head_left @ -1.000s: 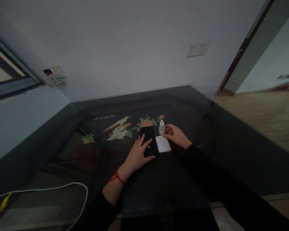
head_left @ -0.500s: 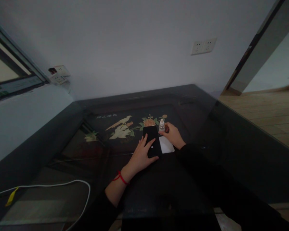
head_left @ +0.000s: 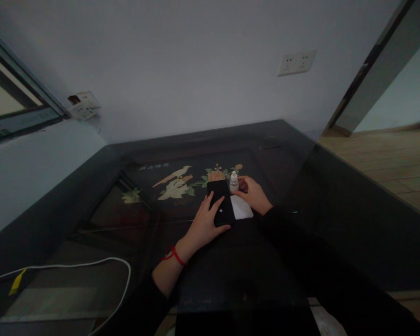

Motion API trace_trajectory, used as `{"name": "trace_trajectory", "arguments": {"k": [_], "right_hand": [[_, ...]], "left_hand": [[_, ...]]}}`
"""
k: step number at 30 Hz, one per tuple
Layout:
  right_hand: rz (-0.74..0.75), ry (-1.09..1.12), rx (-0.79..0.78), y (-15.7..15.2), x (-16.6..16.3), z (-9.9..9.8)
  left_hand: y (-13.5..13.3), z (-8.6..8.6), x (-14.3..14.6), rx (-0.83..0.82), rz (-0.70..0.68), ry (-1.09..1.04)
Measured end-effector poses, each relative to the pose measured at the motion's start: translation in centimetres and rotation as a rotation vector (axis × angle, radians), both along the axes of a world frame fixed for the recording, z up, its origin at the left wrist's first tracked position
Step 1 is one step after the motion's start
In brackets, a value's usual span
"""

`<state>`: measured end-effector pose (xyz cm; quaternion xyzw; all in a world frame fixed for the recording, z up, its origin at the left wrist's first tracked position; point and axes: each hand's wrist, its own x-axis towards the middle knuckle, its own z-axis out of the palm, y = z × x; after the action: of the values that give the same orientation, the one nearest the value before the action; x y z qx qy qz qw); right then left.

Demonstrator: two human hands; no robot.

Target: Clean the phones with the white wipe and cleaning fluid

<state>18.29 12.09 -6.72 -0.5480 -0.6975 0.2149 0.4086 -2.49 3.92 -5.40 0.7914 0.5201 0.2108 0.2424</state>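
A black phone [head_left: 224,217] with a small pale round mark lies flat on the dark table. My left hand [head_left: 205,219] rests across it, fingers spread over its upper face and left side, thumb near its lower edge. To the phone's right stands a small clear dropper bottle [head_left: 234,183] with a white cap, upright. The thumb and curled fingers of my right hand [head_left: 255,193] are closed at the bottle's right side and lower part. Below the bottle, beside the phone, lies a white square pad or folded paper [head_left: 241,208].
The dark glossy table [head_left: 287,154] bears an inlaid bird-and-flower picture [head_left: 177,189] and stands against a pale wall. A white cable [head_left: 77,265] with a yellow tag [head_left: 17,283] loops at the lower left. Wall sockets [head_left: 297,63] are above.
The view has tilted slightly, so everything sits a little higher. My right hand has shifted very slightly at the bottle. My left hand stays on the phone.
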Motion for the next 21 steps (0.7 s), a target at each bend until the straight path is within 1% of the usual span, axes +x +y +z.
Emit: {"name": "trace_trajectory", "arguments": {"k": [2, 5, 7, 8, 10, 13, 17, 21], "right_hand": [[-0.026, 0.024, 0.039, -0.6, 0.8, 1.2], [-0.095, 0.061, 0.146, -2.3, 2.4, 3.6], [-0.144, 0.087, 0.216, -3.7, 3.5, 4.8], [-0.172, 0.106, 0.244, -4.3, 3.9, 5.2], [-0.230, 0.152, 0.286, -5.1, 4.5, 5.1], [-0.244, 0.210, 0.258, -5.3, 4.4, 3.7], [-0.125, 0.241, 0.123, -4.7, 3.5, 2.1], [-0.035, 0.246, 0.017, -4.6, 3.4, 1.8]], "left_hand": [[0.2, 0.5, -0.1, -0.004, 0.052, -0.235], [0.8, 1.3, -0.5, 0.070, 0.229, -0.671], [1.3, 1.5, -1.0, 0.125, 0.350, -0.851], [1.6, 1.6, -1.3, 0.143, 0.396, -0.918], [2.0, 1.7, -1.7, 0.153, 0.467, -1.081], [2.2, 1.6, -2.0, 0.109, 0.512, -1.280], [2.2, 1.7, -1.7, 0.015, 0.532, -1.426], [2.0, 1.9, -1.5, -0.041, 0.544, -1.491]]}}
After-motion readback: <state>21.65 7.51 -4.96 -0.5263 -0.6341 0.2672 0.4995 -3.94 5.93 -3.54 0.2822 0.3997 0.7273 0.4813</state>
